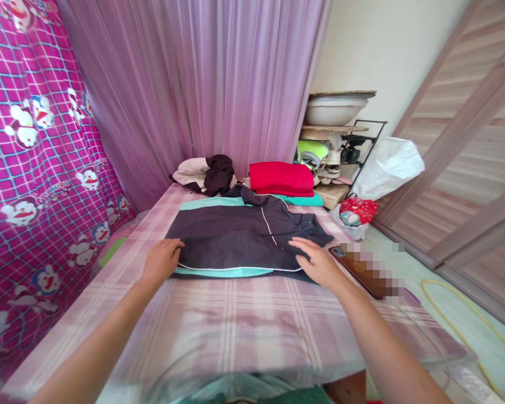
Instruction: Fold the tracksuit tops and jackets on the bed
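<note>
A dark jacket (231, 235) with white piping and turquoise panels lies spread on the bed-like surface in front of me, its collar side towards the right. My left hand (162, 259) rests at its left edge, fingers stretched over the fabric, thumb apart from them. On the right part of the jacket, near the white piping, my right hand (317, 262) lies with its fingers and thumb spread. Neither hand visibly grips the cloth.
The jacket lies on a plaid cover (219, 320). Behind it are a folded red cloth (281, 178), a turquoise cloth (309, 199) and a crumpled black-and-white garment (206, 173). A phone (357, 272) lies by my right forearm. A shoe rack (362, 146) stands back right.
</note>
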`<state>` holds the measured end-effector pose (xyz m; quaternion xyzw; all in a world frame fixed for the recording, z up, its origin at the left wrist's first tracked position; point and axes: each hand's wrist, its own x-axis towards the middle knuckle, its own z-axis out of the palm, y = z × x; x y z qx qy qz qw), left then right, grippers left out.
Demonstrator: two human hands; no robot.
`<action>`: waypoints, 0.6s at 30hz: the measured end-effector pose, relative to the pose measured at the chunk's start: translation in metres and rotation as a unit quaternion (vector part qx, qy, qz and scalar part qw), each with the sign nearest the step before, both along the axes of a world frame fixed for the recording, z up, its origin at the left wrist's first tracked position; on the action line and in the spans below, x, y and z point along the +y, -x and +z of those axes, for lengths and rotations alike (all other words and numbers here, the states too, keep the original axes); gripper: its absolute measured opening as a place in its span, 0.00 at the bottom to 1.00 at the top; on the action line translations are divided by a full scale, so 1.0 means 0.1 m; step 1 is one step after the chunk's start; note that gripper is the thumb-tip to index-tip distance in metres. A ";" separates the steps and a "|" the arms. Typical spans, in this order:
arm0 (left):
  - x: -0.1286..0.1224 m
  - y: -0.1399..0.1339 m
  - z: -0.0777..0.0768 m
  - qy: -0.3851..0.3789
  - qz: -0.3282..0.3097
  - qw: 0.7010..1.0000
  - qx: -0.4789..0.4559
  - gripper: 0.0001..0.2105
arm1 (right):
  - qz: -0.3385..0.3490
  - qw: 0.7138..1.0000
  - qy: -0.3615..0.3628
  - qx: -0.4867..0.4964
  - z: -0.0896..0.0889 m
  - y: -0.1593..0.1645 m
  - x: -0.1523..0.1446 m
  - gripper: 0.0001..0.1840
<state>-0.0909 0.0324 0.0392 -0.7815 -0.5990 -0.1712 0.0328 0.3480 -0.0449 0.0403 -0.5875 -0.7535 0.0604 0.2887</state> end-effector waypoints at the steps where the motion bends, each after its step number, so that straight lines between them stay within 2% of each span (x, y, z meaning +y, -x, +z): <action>1: 0.02 -0.10 0.03 -0.007 -0.010 1.000 0.015 0.19 | 0.007 1.000 -0.017 0.006 0.10 0.18 0.09 0.23; 3: 0.05 -0.32 0.04 -0.004 -0.019 0.999 0.042 0.21 | 0.019 0.999 -0.035 -0.001 0.24 0.58 0.30 0.23; 5: 0.08 -0.52 -0.01 0.020 -0.005 0.997 0.069 0.22 | 0.038 0.998 -0.026 -0.036 0.27 0.98 0.49 0.25; 7: 0.09 -0.64 -0.11 0.054 0.015 0.994 0.092 0.25 | 0.040 0.996 0.015 -0.082 0.16 1.27 0.63 0.27; 9: 0.09 -0.68 -0.22 0.084 0.033 0.991 0.100 0.28 | 0.045 0.987 0.091 -0.125 -0.02 1.43 0.71 0.29; 11: 0.09 -0.67 -0.28 0.100 0.038 0.989 0.100 0.29 | 0.048 0.977 0.146 -0.145 -0.18 1.46 0.74 0.31; 13: 0.10 -0.64 -0.31 0.105 0.038 0.989 0.099 0.30 | 0.051 0.974 0.163 -0.148 -0.28 1.40 0.73 0.32; 18: 0.14 -0.62 -0.31 0.117 0.035 0.989 0.085 0.31 | 0.049 0.973 0.158 -0.159 -0.29 1.00 0.65 0.32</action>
